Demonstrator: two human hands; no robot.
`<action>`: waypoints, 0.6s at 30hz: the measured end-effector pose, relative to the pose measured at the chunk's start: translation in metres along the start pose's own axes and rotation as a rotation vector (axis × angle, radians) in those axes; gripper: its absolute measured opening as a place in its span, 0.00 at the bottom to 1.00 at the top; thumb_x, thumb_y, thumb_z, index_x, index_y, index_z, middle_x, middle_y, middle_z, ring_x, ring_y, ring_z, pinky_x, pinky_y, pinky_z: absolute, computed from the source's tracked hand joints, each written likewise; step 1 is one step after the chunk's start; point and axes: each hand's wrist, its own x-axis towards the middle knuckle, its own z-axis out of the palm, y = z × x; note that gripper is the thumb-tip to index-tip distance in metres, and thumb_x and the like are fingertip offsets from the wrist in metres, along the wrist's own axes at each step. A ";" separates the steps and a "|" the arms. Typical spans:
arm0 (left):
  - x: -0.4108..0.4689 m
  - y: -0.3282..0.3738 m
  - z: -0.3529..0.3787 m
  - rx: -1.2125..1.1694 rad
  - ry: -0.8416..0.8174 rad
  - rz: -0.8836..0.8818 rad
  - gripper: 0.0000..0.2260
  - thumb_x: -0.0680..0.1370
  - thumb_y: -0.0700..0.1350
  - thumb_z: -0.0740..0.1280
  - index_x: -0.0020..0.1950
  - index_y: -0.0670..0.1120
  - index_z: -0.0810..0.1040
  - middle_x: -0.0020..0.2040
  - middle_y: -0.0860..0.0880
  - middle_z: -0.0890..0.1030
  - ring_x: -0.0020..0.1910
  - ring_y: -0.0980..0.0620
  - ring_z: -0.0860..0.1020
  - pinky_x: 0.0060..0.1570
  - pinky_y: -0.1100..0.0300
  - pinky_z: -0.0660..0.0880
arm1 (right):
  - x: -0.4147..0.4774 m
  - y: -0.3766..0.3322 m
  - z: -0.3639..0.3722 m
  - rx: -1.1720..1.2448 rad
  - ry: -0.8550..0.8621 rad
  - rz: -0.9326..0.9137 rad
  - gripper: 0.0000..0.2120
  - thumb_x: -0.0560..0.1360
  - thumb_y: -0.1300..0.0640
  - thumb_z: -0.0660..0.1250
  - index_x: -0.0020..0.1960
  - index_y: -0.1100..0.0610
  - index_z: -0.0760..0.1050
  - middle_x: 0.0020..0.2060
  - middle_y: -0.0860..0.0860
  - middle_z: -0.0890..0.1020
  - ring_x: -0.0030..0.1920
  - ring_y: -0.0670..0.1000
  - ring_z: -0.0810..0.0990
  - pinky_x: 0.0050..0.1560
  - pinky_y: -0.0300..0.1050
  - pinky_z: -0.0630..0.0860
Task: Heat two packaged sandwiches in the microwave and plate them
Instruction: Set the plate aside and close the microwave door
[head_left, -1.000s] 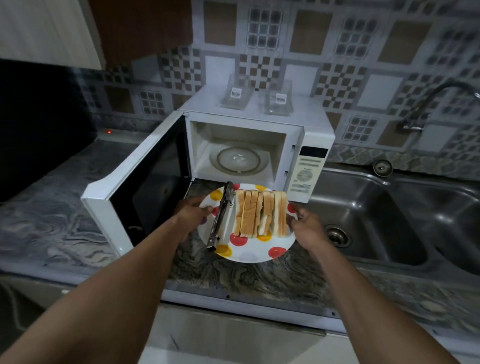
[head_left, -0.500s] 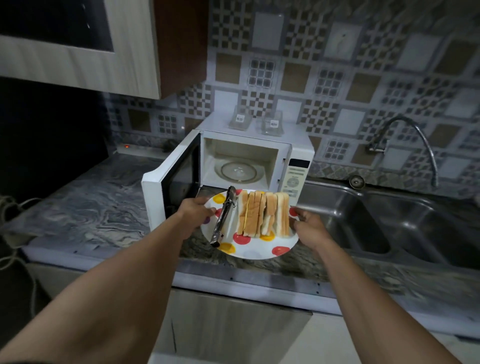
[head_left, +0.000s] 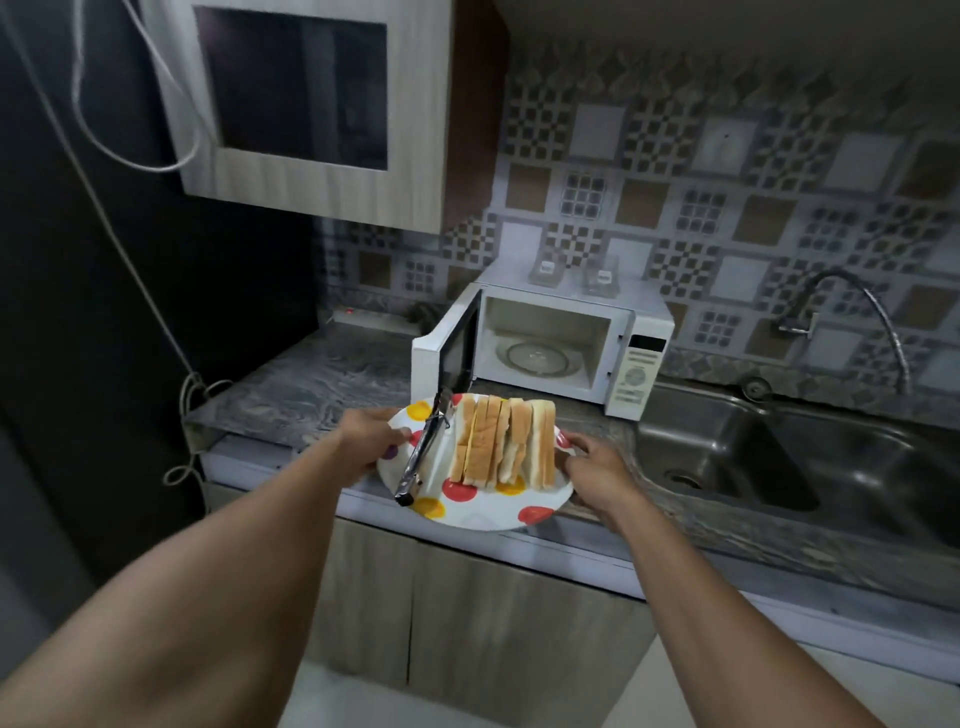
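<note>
A white plate with red and yellow dots (head_left: 483, 512) is held above the counter's front edge. My left hand (head_left: 366, 434) grips its left rim and my right hand (head_left: 595, 462) grips its right rim. On the plate stand the unwrapped sandwiches (head_left: 501, 447), several bread slices side by side, with metal tongs (head_left: 422, 454) lying to their left. Behind, the white microwave (head_left: 639, 358) has its door (head_left: 441, 358) swung open to the left and only a glass turntable inside. Two clear empty sandwich packages (head_left: 574, 273) sit on top of it.
A steel double sink (head_left: 727, 457) with a curved tap (head_left: 852, 312) lies to the right. A wall cabinet (head_left: 306, 109) hangs above left, with white cables (head_left: 156, 291) dangling beside it. The marbled counter (head_left: 311, 389) extends left of the microwave, cupboard doors below.
I have stepped back from the counter with the plate in both hands. The plate has come away from the microwave toward me, and the view has tilted up to show the wall cabinet.
</note>
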 end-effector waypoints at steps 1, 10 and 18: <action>-0.007 -0.002 -0.012 0.006 0.022 -0.008 0.12 0.78 0.35 0.68 0.60 0.42 0.81 0.41 0.44 0.79 0.32 0.53 0.70 0.33 0.60 0.72 | -0.005 -0.004 0.010 0.008 -0.019 -0.012 0.22 0.77 0.60 0.72 0.70 0.55 0.75 0.53 0.54 0.84 0.46 0.51 0.84 0.42 0.42 0.79; -0.040 -0.022 -0.126 -0.025 0.157 -0.068 0.14 0.78 0.35 0.67 0.63 0.44 0.80 0.33 0.48 0.77 0.27 0.55 0.68 0.27 0.63 0.68 | -0.026 -0.042 0.114 0.023 -0.170 -0.068 0.21 0.78 0.61 0.71 0.70 0.55 0.74 0.53 0.51 0.83 0.51 0.54 0.84 0.55 0.52 0.81; -0.018 -0.039 -0.206 -0.071 0.239 -0.142 0.15 0.78 0.37 0.69 0.63 0.47 0.80 0.38 0.46 0.80 0.34 0.52 0.74 0.43 0.54 0.75 | -0.002 -0.061 0.205 0.004 -0.251 -0.076 0.24 0.75 0.55 0.74 0.70 0.52 0.75 0.57 0.54 0.83 0.52 0.56 0.84 0.49 0.50 0.78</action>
